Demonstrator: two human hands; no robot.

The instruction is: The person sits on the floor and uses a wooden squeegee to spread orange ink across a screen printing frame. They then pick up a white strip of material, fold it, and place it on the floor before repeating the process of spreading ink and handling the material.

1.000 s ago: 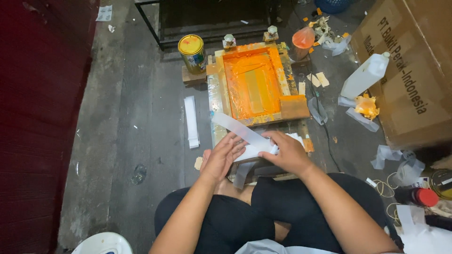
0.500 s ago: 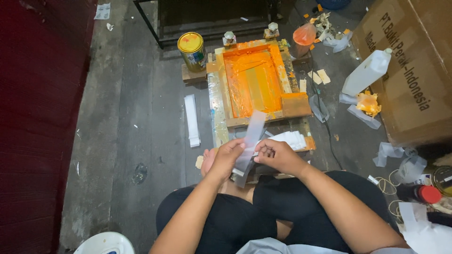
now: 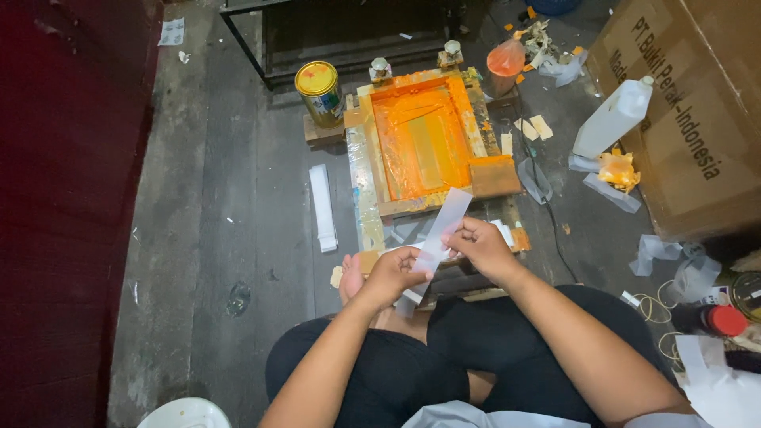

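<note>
**While both hands pinch it, the strip stands slanted over your lap**

As you sit cross-legged on the floor, your left hand [image 3: 390,275] grips the lower part of a long, pale translucent strip [image 3: 437,235], fingers curled around it. Your right hand [image 3: 480,246] pinches the same strip a little higher, fingertips closed on its edge. The strip tilts up and away from you, its top end overlapping the near edge of the orange-stained screen frame [image 3: 424,139]. That frame lies flat on the floor just ahead of your knees. A yellow-lidded tin [image 3: 319,91] stands just beside the frame's far left corner. To the left, a white folded strip [image 3: 322,208] lies on the grey floor, apart from the frame. A white plastic bottle [image 3: 612,119] leans near the cardboard box [image 3: 690,111] on your right.
</note>
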